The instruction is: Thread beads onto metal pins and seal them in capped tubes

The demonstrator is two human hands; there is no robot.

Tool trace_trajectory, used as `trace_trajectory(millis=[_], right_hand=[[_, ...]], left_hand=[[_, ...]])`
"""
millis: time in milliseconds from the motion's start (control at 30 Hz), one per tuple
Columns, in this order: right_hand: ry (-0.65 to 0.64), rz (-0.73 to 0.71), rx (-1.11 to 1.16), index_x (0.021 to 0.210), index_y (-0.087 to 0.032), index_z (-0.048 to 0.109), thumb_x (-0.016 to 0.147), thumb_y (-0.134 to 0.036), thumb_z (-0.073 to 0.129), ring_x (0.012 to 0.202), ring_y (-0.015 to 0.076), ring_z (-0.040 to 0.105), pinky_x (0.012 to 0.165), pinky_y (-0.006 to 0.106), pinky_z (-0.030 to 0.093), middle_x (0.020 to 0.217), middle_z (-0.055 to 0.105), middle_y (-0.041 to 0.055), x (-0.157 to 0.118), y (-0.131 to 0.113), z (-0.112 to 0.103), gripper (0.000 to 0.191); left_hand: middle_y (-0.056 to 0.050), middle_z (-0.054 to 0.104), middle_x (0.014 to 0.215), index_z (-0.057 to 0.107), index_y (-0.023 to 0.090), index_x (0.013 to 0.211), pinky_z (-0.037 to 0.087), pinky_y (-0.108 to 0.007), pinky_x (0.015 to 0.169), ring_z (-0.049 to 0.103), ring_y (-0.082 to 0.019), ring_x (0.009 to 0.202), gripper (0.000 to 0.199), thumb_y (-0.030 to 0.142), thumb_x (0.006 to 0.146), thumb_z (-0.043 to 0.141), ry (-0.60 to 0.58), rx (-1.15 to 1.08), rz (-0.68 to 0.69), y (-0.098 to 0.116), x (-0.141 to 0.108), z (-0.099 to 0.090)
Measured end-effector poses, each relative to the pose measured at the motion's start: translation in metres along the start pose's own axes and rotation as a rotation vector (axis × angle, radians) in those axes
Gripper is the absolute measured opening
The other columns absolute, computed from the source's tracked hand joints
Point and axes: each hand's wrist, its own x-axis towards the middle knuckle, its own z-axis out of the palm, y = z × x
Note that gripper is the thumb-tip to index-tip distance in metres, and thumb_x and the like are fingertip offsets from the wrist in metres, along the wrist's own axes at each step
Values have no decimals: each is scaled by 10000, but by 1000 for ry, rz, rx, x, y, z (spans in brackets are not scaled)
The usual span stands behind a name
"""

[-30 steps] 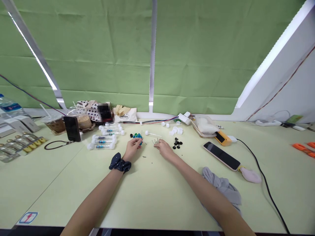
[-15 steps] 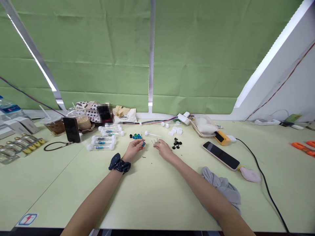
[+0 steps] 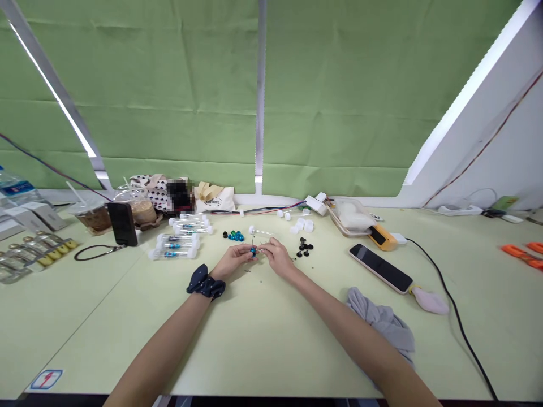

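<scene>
My left hand (image 3: pixel 231 261) is closed in a pinch around a small blue bead-like piece (image 3: pixel 253 251), from which a thin metal pin (image 3: pixel 253 236) stands upright. Right beside it, the fingertips of my right hand (image 3: pixel 278 259) are pressed together close to the blue piece; what they hold is too small to make out. Behind the left hand lies a small pile of blue pieces (image 3: pixel 236 236) with some green and black ones. A clear tube (image 3: pixel 263 232) with a white cap lies just beyond both hands. Several black round pieces (image 3: pixel 304 247) are scattered right of the right hand.
Capped clear tubes (image 3: pixel 176 245) with blue pieces inside lie on the left. White caps (image 3: pixel 302 225) sit at the back, near a plastic tray (image 3: pixel 350 217). A phone (image 3: pixel 380 268) and grey cloth (image 3: pixel 384 319) lie right; a dark phone (image 3: pixel 123 224) stands left before drink cups.
My right hand has moved left and met the left hand at the blue piece. The left hand has shifted slightly right and down, its pin still upright.
</scene>
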Motion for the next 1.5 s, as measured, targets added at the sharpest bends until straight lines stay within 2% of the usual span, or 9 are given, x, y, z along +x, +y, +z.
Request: trace_trajectory(millis=[333, 667, 933, 1267, 1500], right_hand=[[-28, 15, -15, 988, -206, 651, 868, -140, 430, 737, 136, 494, 681, 245, 409, 797, 450, 26, -1, -7, -1, 260], [-44, 28, -35, 948, -193, 643, 872, -157, 427, 746, 139, 498, 682, 244, 407, 801, 461, 27, -1, -8, 0, 232], [-14, 21, -17, 824, -180, 576, 839, -136, 450, 762, 152, 510, 699, 265, 409, 821, 517, 36, -1, -8, -2, 134], [120, 60, -180, 807, -187, 538, 888, -191, 372, 784, 155, 487, 714, 269, 399, 925, 483, 59, -7, -11, 5, 184], [104, 70, -180, 777, -189, 512, 907, -234, 358, 743, 138, 497, 687, 251, 408, 913, 473, 47, -6, -6, 9, 207]], left_hand=[[-142, 661, 1003, 646, 111, 972, 477, -395, 802, 656, -234, 807, 415, 367, 656, 731, -21, 51, 17, 1, -1, 6], [-120, 673, 918, 653, 111, 880, 486, -370, 746, 658, -219, 742, 382, 368, 617, 753, 20, 72, 21, 7, -3, 11], [-87, 674, 807, 630, 113, 841, 495, -372, 720, 664, -224, 706, 359, 345, 603, 765, 38, 52, 17, 2, -2, 9], [-91, 687, 811, 610, 118, 853, 491, -344, 685, 672, -217, 703, 299, 297, 651, 738, 38, 88, 65, -10, 1, 10], [-65, 688, 722, 602, 132, 825, 478, -292, 611, 673, -219, 683, 304, 324, 637, 745, 57, 116, 66, -11, 0, 13]])
